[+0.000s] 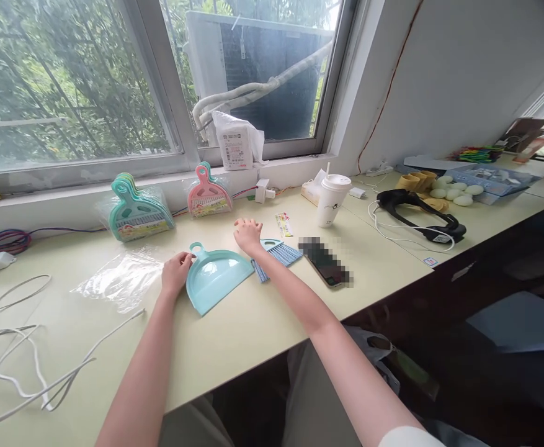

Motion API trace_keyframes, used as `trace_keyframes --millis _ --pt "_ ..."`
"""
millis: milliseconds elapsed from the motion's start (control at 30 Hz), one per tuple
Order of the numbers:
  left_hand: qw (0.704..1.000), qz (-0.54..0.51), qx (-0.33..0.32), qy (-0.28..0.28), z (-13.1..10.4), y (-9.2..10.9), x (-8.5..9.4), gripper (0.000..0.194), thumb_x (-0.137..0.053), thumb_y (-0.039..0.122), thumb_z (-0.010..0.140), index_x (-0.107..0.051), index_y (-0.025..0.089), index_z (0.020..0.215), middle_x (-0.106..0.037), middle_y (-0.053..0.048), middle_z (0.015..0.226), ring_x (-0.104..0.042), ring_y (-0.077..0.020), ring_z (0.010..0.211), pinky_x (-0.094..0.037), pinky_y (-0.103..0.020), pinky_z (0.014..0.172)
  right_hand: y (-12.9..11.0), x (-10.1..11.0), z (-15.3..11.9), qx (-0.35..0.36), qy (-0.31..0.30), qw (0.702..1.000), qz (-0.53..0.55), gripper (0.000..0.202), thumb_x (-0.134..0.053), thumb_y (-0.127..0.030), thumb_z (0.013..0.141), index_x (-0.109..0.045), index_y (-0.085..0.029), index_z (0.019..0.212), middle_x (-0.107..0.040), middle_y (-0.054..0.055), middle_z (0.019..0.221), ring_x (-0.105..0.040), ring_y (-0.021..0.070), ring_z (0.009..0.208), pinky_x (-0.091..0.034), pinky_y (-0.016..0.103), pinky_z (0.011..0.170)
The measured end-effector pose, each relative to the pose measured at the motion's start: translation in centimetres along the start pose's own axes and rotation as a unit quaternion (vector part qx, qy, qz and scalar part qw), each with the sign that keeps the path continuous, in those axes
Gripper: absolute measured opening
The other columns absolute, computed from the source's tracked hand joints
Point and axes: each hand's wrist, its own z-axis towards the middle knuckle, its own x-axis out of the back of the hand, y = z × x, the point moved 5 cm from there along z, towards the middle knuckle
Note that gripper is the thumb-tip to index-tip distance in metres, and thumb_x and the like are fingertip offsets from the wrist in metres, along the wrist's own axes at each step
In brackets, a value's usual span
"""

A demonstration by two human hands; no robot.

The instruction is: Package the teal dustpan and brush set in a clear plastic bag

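Observation:
A light-blue dustpan (218, 273) lies on the table in front of me, its ring handle pointing away from me. At its left side, my left hand (177, 272) has its fingers closed on the edge near the handle. Just right of the dustpan is a small hand brush (281, 253) with blue and white bristles. My right hand (248, 236) is bent over the handle end of the brush and hides it. My right forearm crosses in front of part of the bristles. A crumpled clear plastic wrapper (118, 276) lies left of my left hand.
Wrapped dustpan sets, green (136, 211) and pink (209, 192), lean by the window. A label card (283, 225), a lidded cup (333, 202) and a phone (326, 262) are to the right, with a black headset (420, 214) beyond. White cables (34, 347) trail at left.

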Motion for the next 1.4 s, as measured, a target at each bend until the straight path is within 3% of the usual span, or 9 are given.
trace_keyframes --millis 133,267,333,533,767,1000,1233,1400 --pt "1.000 0.013 0.003 0.003 0.1 -0.1 -0.3 0.036 -0.043 0.043 0.087 -0.074 0.023 0.087 -0.072 -0.005 0.081 -0.064 -0.0243 0.083 -0.040 -0.031 0.072 3.1 2.5 -4.8 -0.019 0.007 0.998 -0.063 0.029 -0.047 -0.023 0.093 -0.059 -0.020 0.118 -0.062 0.017 0.122 -0.051 0.0305 0.116 -0.034 0.047 0.099" --pt "0.999 0.048 0.006 0.007 -0.3 0.3 -0.4 0.035 -0.044 0.041 0.088 -0.075 0.024 0.089 -0.074 -0.006 0.087 -0.064 -0.0254 0.085 -0.040 -0.031 0.070 5.6 2.6 -6.6 -0.064 -0.084 0.993 -0.058 0.031 -0.052 -0.030 0.092 -0.058 -0.020 0.121 -0.062 0.015 0.124 -0.053 0.0302 0.119 -0.034 0.046 0.099" --pt "0.999 0.053 0.002 0.008 -0.5 0.6 -0.4 0.035 -0.045 0.040 0.088 -0.075 0.024 0.089 -0.074 -0.006 0.086 -0.064 -0.0253 0.085 -0.040 -0.031 0.070 5.5 2.2 -6.6 -0.053 -0.106 0.992 -0.054 0.033 -0.055 -0.029 0.090 -0.058 -0.020 0.122 -0.063 0.014 0.125 -0.053 0.0295 0.120 -0.032 0.047 0.101" --pt "0.998 0.060 -0.004 -0.004 -1.0 1.1 -0.4 0.036 -0.043 0.040 0.089 -0.075 0.024 0.091 -0.073 -0.005 0.083 -0.063 -0.0252 0.084 -0.039 -0.031 0.070 4.3 1.6 -6.4 -0.021 -0.092 0.995 -0.029 0.034 -0.051 -0.016 0.087 -0.059 -0.021 0.119 -0.066 0.012 0.122 -0.055 0.0272 0.118 -0.030 0.044 0.102" --pt "0.999 0.048 -0.005 -0.011 -1.1 1.3 -0.3 0.036 -0.043 0.038 0.089 -0.075 0.023 0.092 -0.072 -0.005 0.079 -0.063 -0.0235 0.079 -0.039 -0.029 0.066 5.2 1.5 -6.2 -0.043 -0.084 0.995 0.009 0.034 -0.057 -0.023 0.085 -0.058 -0.024 0.119 -0.069 0.009 0.117 -0.056 0.0260 0.118 -0.030 0.041 0.100" --pt "0.999 0.029 -0.010 -0.011 -1.1 1.3 -0.1 0.035 -0.042 0.037 0.087 -0.074 0.023 0.090 -0.071 -0.004 0.077 -0.063 -0.0225 0.077 -0.040 -0.030 0.069 5.5 1.2 -5.8 -0.035 -0.073 0.997 0.006 0.030 -0.051 -0.020 0.089 -0.061 -0.024 0.117 -0.070 0.010 0.118 -0.059 0.0256 0.114 -0.029 0.043 0.101" --pt "1.000 -0.003 -0.008 -0.008 -1.1 1.1 0.0 0.033 -0.042 0.037 0.087 -0.072 0.021 0.089 -0.071 -0.003 0.076 -0.064 -0.0196 0.074 -0.042 -0.029 0.071 5.9 2.4 -5.5 -0.032 0.002 0.999 -0.002 0.029 -0.045 -0.016 0.092 -0.065 -0.023 0.112 -0.073 0.008 0.111 -0.061 0.0229 0.108 -0.030 0.039 0.099" --pt "1.000 -0.025 -0.003 0.000 -1.1 0.9 0.2 0.031 -0.044 0.037 0.087 -0.071 0.020 0.089 -0.071 -0.002 0.076 -0.063 -0.0169 0.065 -0.045 -0.028 0.070 6.4 3.5 -5.5 -0.075 0.035 0.997 0.000 0.028 -0.045 -0.019 0.093 -0.069 -0.024 0.106 -0.073 0.010 0.106 -0.063 0.0235 0.104 -0.033 0.038 0.094"
